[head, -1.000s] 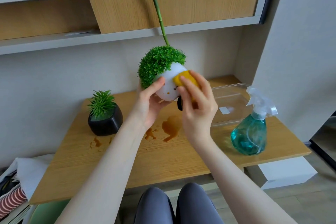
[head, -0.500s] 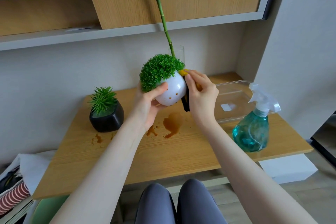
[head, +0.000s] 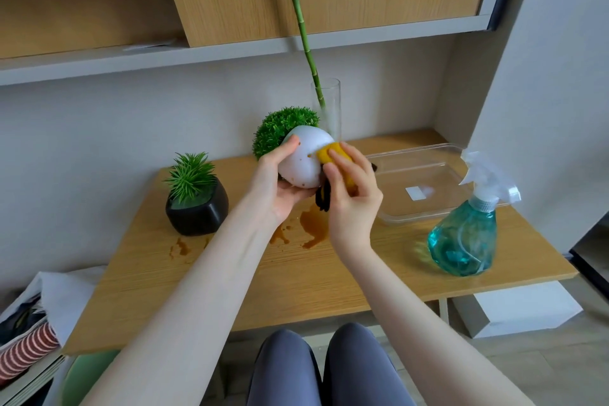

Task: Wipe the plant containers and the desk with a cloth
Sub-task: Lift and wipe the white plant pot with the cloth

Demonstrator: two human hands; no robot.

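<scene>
Yellow cloth [head: 333, 155] against tilted white pot [head: 304, 158]

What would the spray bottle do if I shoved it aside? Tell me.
The spray bottle would probably slide rather than tip: its base is wide and the blue liquid sits low. It looks fairly heavy, being mostly full. A push high at the trigger head might rock it. It stands close to the desk edge, so push gently.
</scene>
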